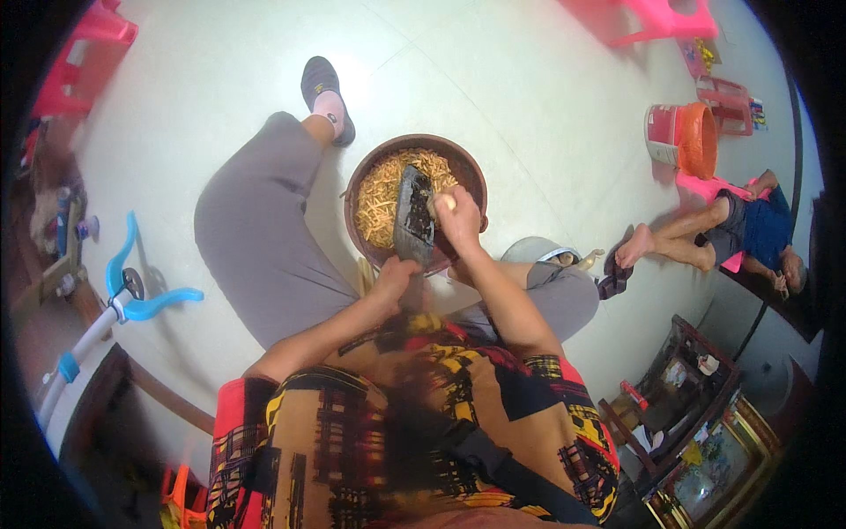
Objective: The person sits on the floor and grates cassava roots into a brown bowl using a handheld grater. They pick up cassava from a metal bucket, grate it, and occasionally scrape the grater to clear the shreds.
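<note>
A round brown tub [482, 173] stands on the floor between my legs, holding a heap of pale yellow-brown shredded strips [378, 210]. Over the strips lies a long dark board [415, 248], probably a grater, with wet dark patches on its face. Its near end is gripped by my left hand [396, 281]. My right hand [461, 215] is closed around a pale, rounded piece [444, 202], maybe a root vegetable, at the board's right edge. The underside of the board is hidden.
A grey bucket [525, 249] with several pale pieces stands by my right knee. Farther right are an orange bucket [698, 140] and a seated person [760, 218] with bare legs stretched out. A blue-and-white stand [122, 305] is at left, pink stools [674, 20] at the upper edges.
</note>
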The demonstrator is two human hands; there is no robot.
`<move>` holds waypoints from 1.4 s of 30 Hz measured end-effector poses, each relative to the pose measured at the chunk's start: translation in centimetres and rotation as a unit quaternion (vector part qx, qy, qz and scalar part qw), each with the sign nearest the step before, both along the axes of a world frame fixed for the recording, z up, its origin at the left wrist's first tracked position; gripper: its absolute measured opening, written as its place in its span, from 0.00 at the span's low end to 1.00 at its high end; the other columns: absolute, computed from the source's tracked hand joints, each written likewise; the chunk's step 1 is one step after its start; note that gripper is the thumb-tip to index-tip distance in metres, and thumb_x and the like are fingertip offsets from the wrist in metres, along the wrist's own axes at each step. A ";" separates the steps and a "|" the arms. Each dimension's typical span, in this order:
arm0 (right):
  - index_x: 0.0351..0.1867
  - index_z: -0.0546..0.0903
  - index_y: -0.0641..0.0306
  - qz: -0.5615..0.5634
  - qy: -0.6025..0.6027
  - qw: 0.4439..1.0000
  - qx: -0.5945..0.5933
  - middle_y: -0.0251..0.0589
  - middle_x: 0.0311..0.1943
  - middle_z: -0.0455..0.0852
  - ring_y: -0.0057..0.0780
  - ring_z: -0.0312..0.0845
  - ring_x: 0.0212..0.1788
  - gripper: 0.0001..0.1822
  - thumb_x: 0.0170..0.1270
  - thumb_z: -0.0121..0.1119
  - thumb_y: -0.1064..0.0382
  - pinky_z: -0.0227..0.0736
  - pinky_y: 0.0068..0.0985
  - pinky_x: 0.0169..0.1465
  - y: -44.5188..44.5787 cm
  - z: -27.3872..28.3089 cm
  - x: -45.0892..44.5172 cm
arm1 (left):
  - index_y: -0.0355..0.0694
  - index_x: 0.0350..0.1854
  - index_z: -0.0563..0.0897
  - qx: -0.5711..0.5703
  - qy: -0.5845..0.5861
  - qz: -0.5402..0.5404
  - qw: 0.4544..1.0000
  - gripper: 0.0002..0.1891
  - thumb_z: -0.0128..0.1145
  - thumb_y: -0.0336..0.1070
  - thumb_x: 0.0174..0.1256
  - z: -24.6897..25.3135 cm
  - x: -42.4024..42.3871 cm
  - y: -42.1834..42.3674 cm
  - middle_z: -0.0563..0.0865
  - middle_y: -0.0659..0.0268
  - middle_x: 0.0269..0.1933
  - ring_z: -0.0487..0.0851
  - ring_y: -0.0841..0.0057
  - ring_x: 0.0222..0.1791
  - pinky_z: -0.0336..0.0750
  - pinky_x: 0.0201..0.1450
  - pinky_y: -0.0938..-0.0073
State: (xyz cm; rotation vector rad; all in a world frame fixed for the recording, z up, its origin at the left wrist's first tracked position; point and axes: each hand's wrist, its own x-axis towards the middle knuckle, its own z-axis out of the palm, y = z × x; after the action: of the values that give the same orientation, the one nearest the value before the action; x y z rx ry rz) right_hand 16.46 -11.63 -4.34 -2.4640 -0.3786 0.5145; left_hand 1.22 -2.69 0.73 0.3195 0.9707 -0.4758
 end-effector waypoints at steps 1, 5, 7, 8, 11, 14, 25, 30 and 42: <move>0.37 0.80 0.64 0.028 -0.032 0.998 0.043 0.50 0.34 0.81 0.47 0.79 0.37 0.15 0.55 0.60 0.55 0.73 0.37 0.42 -0.4 0.9 -1.4 | 0.33 0.34 0.70 0.000 -0.002 -0.001 1.000 0.06 0.44 0.32 0.61 0.0 0.1 0.0 0.78 0.53 0.22 0.78 0.61 0.16 0.75 0.18 0.58; 0.37 0.80 0.59 0.043 -0.067 0.997 -0.013 0.50 0.37 0.79 0.52 0.79 0.38 0.16 0.55 0.59 0.50 0.74 0.43 0.41 1.3 0.8 -3.0 | 0.34 0.34 0.69 0.000 0.019 -0.007 1.000 0.06 0.44 0.32 0.61 0.7 0.4 0.3 0.78 0.54 0.23 0.78 0.62 0.16 0.76 0.18 0.58; 0.37 0.80 0.59 0.011 -0.064 0.994 -0.087 0.50 0.39 0.80 0.51 0.79 0.38 0.17 0.55 0.58 0.49 0.74 0.44 0.42 3.1 -3.0 -0.6 | 0.35 0.35 0.68 -0.006 0.035 -0.008 0.999 0.05 0.45 0.32 0.61 1.2 0.5 0.6 0.78 0.53 0.23 0.78 0.62 0.16 0.76 0.18 0.58; 0.38 0.80 0.61 0.015 -0.043 0.992 -0.117 0.51 0.39 0.80 0.51 0.80 0.39 0.18 0.55 0.58 0.49 0.73 0.43 0.42 3.9 -4.8 0.6 | 0.35 0.36 0.67 -0.007 0.040 -0.006 0.999 0.06 0.45 0.31 0.61 1.3 0.6 0.9 0.78 0.53 0.23 0.78 0.62 0.16 0.76 0.18 0.58; 0.39 0.80 0.63 -0.025 0.034 0.987 -0.152 0.53 0.38 0.82 0.49 0.80 0.41 0.19 0.55 0.58 0.49 0.72 0.42 0.44 4.8 -7.0 3.2 | 0.37 0.37 0.65 -0.005 0.019 -0.025 0.999 0.06 0.45 0.31 0.61 1.0 0.6 1.4 0.78 0.53 0.23 0.78 0.62 0.16 0.75 0.17 0.58; 0.37 0.80 0.64 -0.071 0.096 0.991 -0.061 0.54 0.29 0.83 0.46 0.81 0.39 0.18 0.56 0.58 0.50 0.72 0.39 0.44 4.1 -6.7 3.6 | 0.38 0.38 0.63 -0.001 0.046 -0.014 0.999 0.07 0.46 0.30 0.61 0.9 0.5 1.3 0.78 0.53 0.23 0.78 0.62 0.16 0.75 0.17 0.58; 0.40 0.78 0.64 0.052 -0.021 0.992 -0.108 0.53 0.40 0.80 0.52 0.78 0.41 0.19 0.57 0.58 0.50 0.71 0.43 0.44 4.3 -4.7 1.3 | 0.35 0.39 0.67 -0.016 -0.012 0.002 1.000 0.07 0.45 0.30 0.59 -0.2 0.1 0.7 0.78 0.54 0.23 0.78 0.61 0.15 0.75 0.18 0.57; 0.35 0.80 0.66 -0.062 0.115 0.986 -0.100 0.56 0.38 0.82 0.52 0.79 0.40 0.20 0.55 0.57 0.49 0.73 0.42 0.42 3.7 -8.4 4.3 | 0.35 0.39 0.68 -0.022 -0.013 0.011 1.000 0.08 0.45 0.30 0.59 0.4 0.2 0.9 0.78 0.54 0.23 0.78 0.62 0.15 0.75 0.18 0.58; 0.37 0.79 0.62 0.047 -0.030 0.985 -0.161 0.52 0.39 0.80 0.50 0.79 0.36 0.18 0.58 0.55 0.49 0.73 0.43 0.41 4.1 -6.6 2.1 | 0.36 0.37 0.70 -0.027 0.022 0.015 0.999 0.07 0.47 0.31 0.58 -0.3 0.0 0.2 0.78 0.54 0.21 0.78 0.61 0.15 0.74 0.17 0.59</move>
State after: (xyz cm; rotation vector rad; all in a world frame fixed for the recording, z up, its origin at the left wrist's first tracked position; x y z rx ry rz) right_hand 18.60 -7.57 -10.91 -2.7893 -0.4700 0.5796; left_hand 1.27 -2.54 0.43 0.2470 1.0021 -0.4813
